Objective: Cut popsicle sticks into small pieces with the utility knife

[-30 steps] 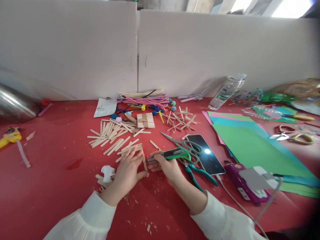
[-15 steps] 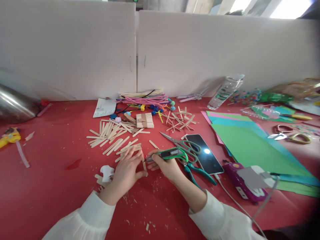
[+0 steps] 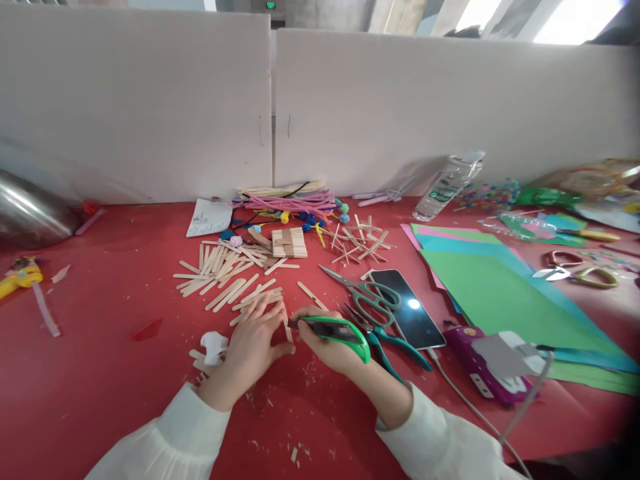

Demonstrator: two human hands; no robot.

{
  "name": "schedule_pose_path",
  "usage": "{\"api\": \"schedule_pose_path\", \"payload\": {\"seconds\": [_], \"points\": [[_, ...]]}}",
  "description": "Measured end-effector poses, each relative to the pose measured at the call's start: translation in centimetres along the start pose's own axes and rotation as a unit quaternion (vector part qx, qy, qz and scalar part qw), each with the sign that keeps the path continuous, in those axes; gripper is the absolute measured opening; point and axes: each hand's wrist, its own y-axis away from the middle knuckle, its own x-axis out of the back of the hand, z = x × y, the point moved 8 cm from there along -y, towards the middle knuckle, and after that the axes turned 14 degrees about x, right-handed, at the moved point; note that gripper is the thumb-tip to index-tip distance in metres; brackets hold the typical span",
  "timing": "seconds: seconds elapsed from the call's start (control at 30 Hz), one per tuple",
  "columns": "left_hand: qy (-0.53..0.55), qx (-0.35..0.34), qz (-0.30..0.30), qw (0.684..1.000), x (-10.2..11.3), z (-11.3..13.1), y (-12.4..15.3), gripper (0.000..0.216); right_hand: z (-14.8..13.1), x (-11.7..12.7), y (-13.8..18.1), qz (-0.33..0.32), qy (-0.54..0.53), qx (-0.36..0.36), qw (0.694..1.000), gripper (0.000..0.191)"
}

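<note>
My left hand (image 3: 256, 340) lies spread on the red table, thumb and forefinger holding a wooden craft stick (image 3: 287, 328) at its two ends. Wrapped round a green utility knife (image 3: 340, 330) is my right hand (image 3: 320, 343); the knife's tip is close to the middle of that stick, and I cannot tell whether it touches. Beyond my left fingers lie several loose craft sticks (image 3: 220, 263). Beside my right hand are grey-handled scissors (image 3: 373, 300) and teal-handled pliers (image 3: 395, 343). Small wood chips (image 3: 294, 455) are scattered between my forearms.
A phone (image 3: 407, 307) with a white cable lies right of the scissors. Farther right are a purple device (image 3: 487, 367) and coloured paper sheets (image 3: 480, 280). A water bottle (image 3: 445, 187) stands near the white partition (image 3: 400, 100). At far left is a yellow glue gun (image 3: 23, 277).
The utility knife has turned in my right hand, its rear end swinging down and toward me. My left hand and the stick stay in place.
</note>
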Motion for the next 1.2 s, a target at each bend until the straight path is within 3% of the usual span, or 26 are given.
{"api": "schedule_pose_path", "payload": {"seconds": [0.53,0.97,1.2], "points": [[-0.001,0.003,-0.007,1.0,-0.1,0.0,-0.1,0.05,0.1,-0.2,0.0,0.026,-0.007,-0.036,0.999,0.015],[-0.005,-0.003,-0.013,1.0,-0.1,0.4,-0.3,0.038,2.1,-1.1,-1.0,0.031,-0.085,-0.099,0.991,0.012],[-0.001,-0.005,-0.024,1.0,-0.1,0.5,-0.4,0.03,3.9,-1.6,0.9,0.102,-0.168,-0.17,0.966,0.008]]}}
